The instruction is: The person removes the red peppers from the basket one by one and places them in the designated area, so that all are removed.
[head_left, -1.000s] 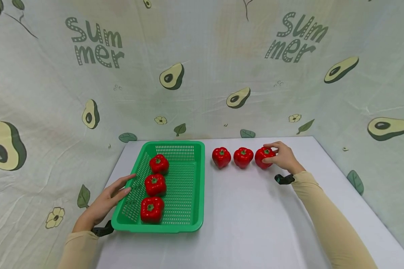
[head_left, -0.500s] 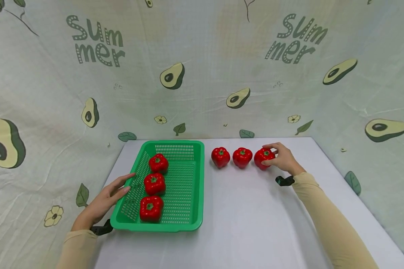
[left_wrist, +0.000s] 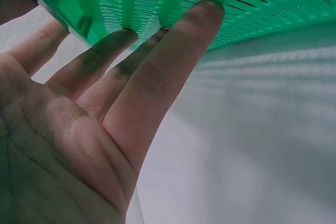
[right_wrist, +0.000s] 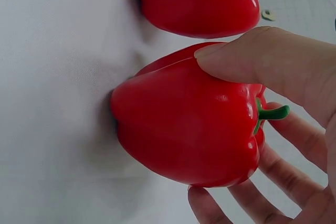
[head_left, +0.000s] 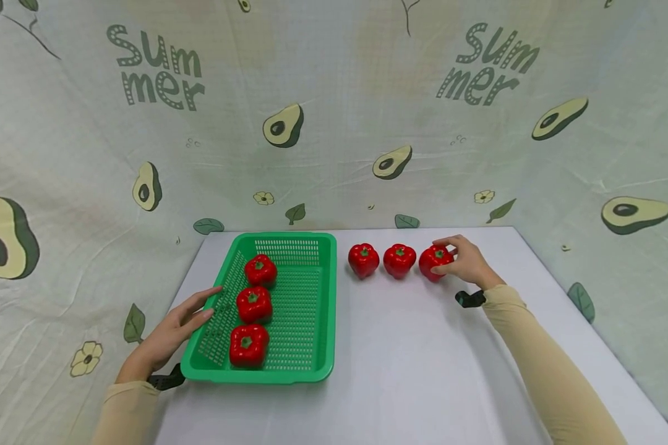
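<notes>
My right hand (head_left: 466,261) holds the rightmost red bell pepper (head_left: 427,264) of a row at the back of the table. In the right wrist view, the thumb presses one side of this pepper and the fingers reach round the other; its base seems to rest on the tabletop. My left hand (head_left: 169,334) touches the left side of a green plastic basket (head_left: 256,376) with fairly straight fingers. Those fingertips lie against the slotted outer wall in the left wrist view. Inside the basket, three red bell peppers stand in a column along the left side, the middle one (head_left: 254,305) among them.
Two more red bell peppers, a left one (head_left: 363,260) and a middle one (head_left: 399,260), stand beside the held pepper, right of the basket. The white table (head_left: 389,358) meets a patterned cloth backdrop (head_left: 334,123) behind and at the sides.
The whole scene shifts slightly left with the head camera. Both hands, the basket and the peppers keep their places relative to one another.
</notes>
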`<state>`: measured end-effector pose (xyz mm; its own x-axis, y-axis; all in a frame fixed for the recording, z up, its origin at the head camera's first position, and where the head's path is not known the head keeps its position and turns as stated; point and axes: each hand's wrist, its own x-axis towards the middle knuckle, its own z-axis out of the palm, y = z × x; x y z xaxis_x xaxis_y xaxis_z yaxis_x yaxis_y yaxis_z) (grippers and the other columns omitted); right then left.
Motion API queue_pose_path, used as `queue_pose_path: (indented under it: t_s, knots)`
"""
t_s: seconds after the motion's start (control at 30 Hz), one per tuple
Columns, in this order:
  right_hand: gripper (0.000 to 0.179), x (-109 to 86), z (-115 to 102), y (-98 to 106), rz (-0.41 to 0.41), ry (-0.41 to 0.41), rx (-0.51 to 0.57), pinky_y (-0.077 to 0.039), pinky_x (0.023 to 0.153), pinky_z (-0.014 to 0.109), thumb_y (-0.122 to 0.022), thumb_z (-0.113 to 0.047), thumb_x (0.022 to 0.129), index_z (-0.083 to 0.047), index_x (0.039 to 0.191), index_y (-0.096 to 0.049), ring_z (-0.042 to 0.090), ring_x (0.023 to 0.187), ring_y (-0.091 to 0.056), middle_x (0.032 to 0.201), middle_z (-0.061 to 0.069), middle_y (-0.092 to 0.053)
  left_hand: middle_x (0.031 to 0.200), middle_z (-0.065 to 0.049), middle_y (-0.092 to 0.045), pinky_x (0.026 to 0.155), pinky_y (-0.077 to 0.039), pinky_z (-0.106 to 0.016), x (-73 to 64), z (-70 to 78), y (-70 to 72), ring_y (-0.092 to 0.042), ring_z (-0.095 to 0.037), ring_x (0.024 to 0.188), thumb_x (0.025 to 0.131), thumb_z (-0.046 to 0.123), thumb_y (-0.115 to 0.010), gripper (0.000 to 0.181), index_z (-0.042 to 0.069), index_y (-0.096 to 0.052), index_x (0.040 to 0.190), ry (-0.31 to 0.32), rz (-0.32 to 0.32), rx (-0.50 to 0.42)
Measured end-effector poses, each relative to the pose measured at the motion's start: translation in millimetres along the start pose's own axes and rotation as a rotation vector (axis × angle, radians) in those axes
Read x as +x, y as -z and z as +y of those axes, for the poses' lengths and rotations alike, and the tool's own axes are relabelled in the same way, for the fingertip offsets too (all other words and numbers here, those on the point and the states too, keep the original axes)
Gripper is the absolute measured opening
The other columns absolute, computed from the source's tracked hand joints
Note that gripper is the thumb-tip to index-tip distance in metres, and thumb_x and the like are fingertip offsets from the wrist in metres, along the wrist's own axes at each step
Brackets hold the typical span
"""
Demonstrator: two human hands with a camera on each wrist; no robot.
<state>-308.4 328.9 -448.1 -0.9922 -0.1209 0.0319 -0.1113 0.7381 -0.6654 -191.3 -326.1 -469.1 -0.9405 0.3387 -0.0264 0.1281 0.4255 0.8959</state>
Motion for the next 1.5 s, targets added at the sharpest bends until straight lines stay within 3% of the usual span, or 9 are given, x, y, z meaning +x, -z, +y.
queue_pose_path:
  t_s: [0.6,1.0,1.2,1.5]
  knots:
    - [0.068,2.3,-2,1,-0.004,0.021,-0.037,-0.054,0.082,0.049,-0.086,-0.019,0.079,-0.006,0.139,-0.055,0.04,0.117,-0.043,0.134,0.019,-0.046,0.161,-0.009,-0.023,0.1,-0.035,-0.069,2.1,-0.5,-0.2,-0.024,-0.042,0.143,0.107,0.026,-0.047,0.051,0.029,-0.032,0.156,0.003,0.001,0.0]
    - [0.071,0.7,-15,21,0.025,0.062,-0.076,-0.052,0.082,0.052,-0.084,-0.029,0.082,-0.008,0.141,-0.052,0.044,0.12,-0.043,0.136,0.02,-0.045,0.161,-0.009,-0.022,0.101,-0.026,-0.075,1.7,0.2,-0.3,-0.02,-0.044,0.144,0.107,0.028,-0.048,0.051,0.029,-0.033,0.156,0.011,0.012,0.018]
    - [0.071,1.2,-39,28,0.06,0.113,-0.043,-0.049,0.087,0.056,-0.084,-0.033,0.081,-0.014,0.142,-0.051,0.038,0.12,-0.045,0.135,0.013,-0.05,0.162,-0.009,-0.021,0.102,-0.027,-0.074,0.8,0.2,0.6,-0.016,-0.043,0.146,0.108,0.026,-0.046,0.051,0.028,-0.032,0.156,0.006,-0.004,0.002]
    - [0.065,12.2,-103,20,0.066,0.212,0.049,-0.051,0.09,0.049,-0.086,-0.031,0.079,-0.015,0.135,-0.056,0.031,0.112,-0.055,0.127,0.009,-0.058,0.161,-0.009,-0.023,0.101,-0.028,-0.074,1.0,0.9,0.3,-0.019,-0.043,0.145,0.108,0.026,-0.046,0.051,0.028,-0.032,0.156,0.006,-0.004,0.005]
